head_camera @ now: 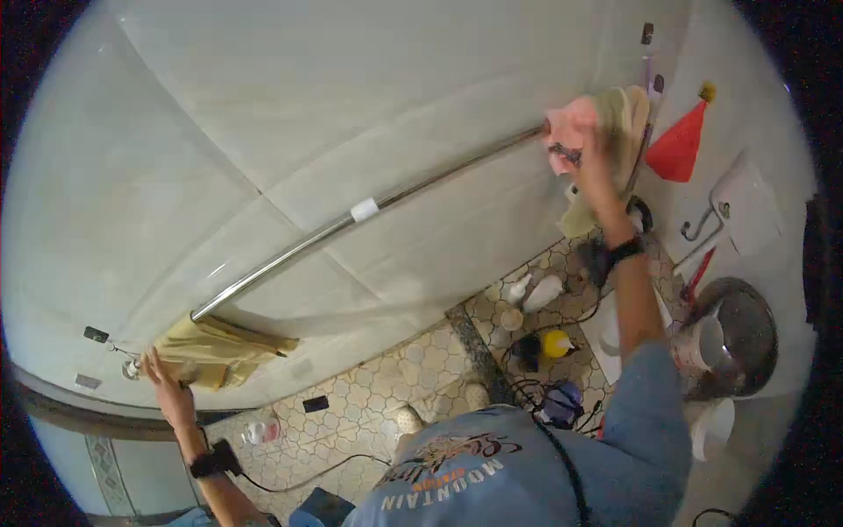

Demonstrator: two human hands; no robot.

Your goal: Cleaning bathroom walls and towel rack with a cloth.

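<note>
A long metal towel rail [283, 255] runs along the white wall, with a white band [364, 209] around its middle. Yellowish cloths [217, 346] hang over its left end. My left hand [168, 388] is at their outer edge, beside the rail's wall mount [130, 369]; its exact grip is unclear. At the right end, my right hand [589, 155], blurred, touches a pink cloth [571, 122]. Green and beige cloths [622, 118] hang just beyond it. The fingers of this hand are partly hidden against the cloth.
A red cloth [678, 151] hangs on the right wall. Below are a metal basin [751, 342], a white bucket [714, 428], white bottles [543, 293], a yellow-topped container [556, 344] and cables. A stone threshold [477, 349] crosses the tiled floor; a clear plastic container [261, 431] lies at left.
</note>
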